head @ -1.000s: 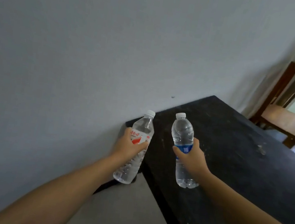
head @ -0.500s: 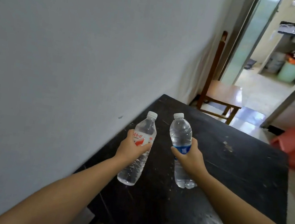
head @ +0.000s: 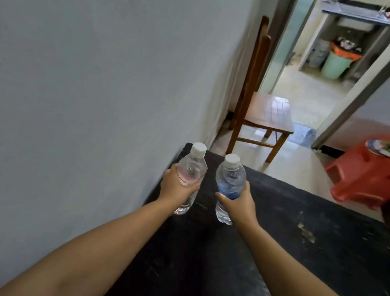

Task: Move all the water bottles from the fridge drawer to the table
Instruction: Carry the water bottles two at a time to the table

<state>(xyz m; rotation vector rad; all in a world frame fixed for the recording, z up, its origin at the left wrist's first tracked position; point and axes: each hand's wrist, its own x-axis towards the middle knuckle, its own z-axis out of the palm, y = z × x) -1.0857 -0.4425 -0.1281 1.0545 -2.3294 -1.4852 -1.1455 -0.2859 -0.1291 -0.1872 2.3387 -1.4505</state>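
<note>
Swung my head round and stepped in since a second ago, so now both arms are stretched out over the far end of the table [head: 277, 234] instead of hanging off its corner, and the bottles have come forward with me. My left hand [head: 175, 187] is wrapped tight around the middle of the red-label bottle [head: 191, 172], thumb across the front, and my right hand [head: 239, 203] is clamped the same way on the blue-label bottle [head: 231, 178]. Both have their white caps on and stand roughly upright, tipped a little away from me, side by side but not touching.

Below my fists the bottle bases look very close to the dark tabletop, near its far edge by the wall [head: 85, 82]. Honestly can't tell whether they've touched down yet or are just hovering above it, the angle's too steep.

Progress-wise: these two are basically delivered, I'd say, just need setting down and letting go. Nothing else is on the table that I can see, so these look like the first pair to arrive. The fridge isn't in view at all, so no idea how many are left in the drawer. Could be more trips.

Past my knuckles there's a wooden chair [head: 266, 112], and off beyond my right hand a red plastic stool [head: 372, 178] on the floor.
</note>
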